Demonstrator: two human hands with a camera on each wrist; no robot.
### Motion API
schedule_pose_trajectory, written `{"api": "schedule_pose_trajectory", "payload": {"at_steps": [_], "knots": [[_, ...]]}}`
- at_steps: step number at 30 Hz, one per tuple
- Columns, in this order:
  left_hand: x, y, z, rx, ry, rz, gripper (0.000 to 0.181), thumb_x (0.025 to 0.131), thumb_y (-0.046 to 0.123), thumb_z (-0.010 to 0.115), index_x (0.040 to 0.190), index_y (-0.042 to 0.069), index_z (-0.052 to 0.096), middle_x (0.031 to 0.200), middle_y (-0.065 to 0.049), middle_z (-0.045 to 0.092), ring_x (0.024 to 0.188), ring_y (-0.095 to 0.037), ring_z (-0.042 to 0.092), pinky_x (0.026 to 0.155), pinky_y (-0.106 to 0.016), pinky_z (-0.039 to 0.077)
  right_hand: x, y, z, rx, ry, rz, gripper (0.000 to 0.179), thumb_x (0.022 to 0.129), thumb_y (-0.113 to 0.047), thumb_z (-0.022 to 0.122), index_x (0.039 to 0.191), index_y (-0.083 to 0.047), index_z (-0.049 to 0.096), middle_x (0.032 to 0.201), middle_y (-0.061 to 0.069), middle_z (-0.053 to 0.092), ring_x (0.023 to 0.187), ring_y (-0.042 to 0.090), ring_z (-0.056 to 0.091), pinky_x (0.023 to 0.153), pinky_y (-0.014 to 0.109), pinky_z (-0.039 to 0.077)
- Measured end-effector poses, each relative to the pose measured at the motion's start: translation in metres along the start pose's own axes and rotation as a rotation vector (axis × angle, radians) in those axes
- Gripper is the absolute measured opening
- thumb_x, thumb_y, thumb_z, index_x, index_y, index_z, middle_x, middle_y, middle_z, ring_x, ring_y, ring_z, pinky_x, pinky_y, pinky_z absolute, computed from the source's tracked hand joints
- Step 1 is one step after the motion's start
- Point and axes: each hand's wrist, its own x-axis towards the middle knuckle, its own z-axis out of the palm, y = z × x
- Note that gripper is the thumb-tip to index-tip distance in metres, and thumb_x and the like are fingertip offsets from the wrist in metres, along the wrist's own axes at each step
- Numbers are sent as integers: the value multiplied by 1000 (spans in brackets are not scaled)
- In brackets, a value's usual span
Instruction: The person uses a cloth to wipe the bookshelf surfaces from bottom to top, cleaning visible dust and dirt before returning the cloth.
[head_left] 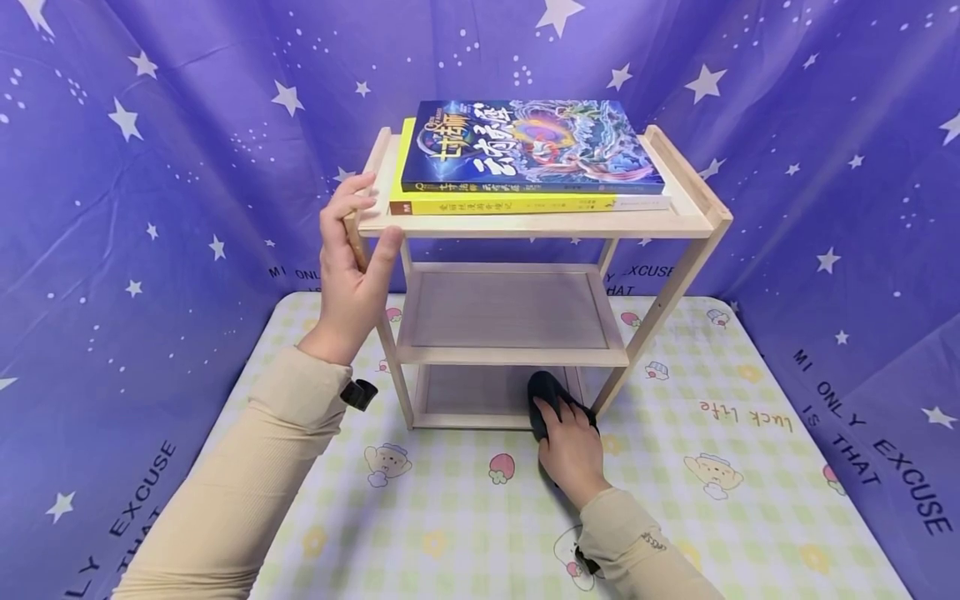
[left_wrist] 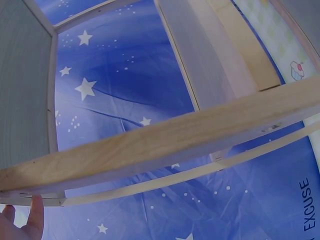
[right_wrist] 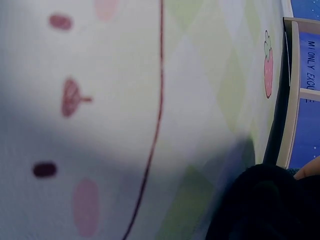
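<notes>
A three-tier wooden shelf rack [head_left: 513, 357] stands on the table. My left hand [head_left: 348, 275] grips its upper left side, the thumb in front and the fingers over the side rail. In the left wrist view, fingertips [left_wrist: 35, 217] show at the lower left beside a wooden post. Low at the rack's right front, my right hand [head_left: 573, 454] holds what looks like a dark slipper [head_left: 542, 387], its front end over the bottom shelf [head_left: 472, 392]. A large dark rounded part of it fills the lower right of the right wrist view, and most of that hand is hidden there.
On the top shelf lie a blue illustrated book [head_left: 525, 150] and, beneath it, a yellow-spined book [head_left: 495, 205]. The middle shelf [head_left: 510, 312] sits between the posts. A checkered cloth [head_left: 450, 508] covers the table, and purple star-print curtains [head_left: 187, 208] hang around it.
</notes>
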Motion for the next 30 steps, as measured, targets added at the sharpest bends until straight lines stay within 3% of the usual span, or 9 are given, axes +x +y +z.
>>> {"api": "schedule_pose_trajectory", "payload": {"at_steps": [16, 30], "knots": [[1, -1, 0, -2, -4, 7, 64, 96, 57, 53, 119, -2, 41, 146, -17, 45, 147, -17, 31, 118, -38, 32, -1, 1, 2, -20, 36, -38, 57, 77, -8, 69, 132, -15, 61, 128, 23, 63, 116, 44, 58, 84, 58, 52], [0, 0, 1, -4, 5, 7, 64, 96, 56, 53, 119, -2, 41, 145, -17, 46, 148, -17, 29, 121, -38, 28, -2, 0, 1, -4, 49, -44, 57, 76, -8, 70, 132, -14, 62, 128, 24, 62, 114, 46, 57, 79, 59, 52]]}}
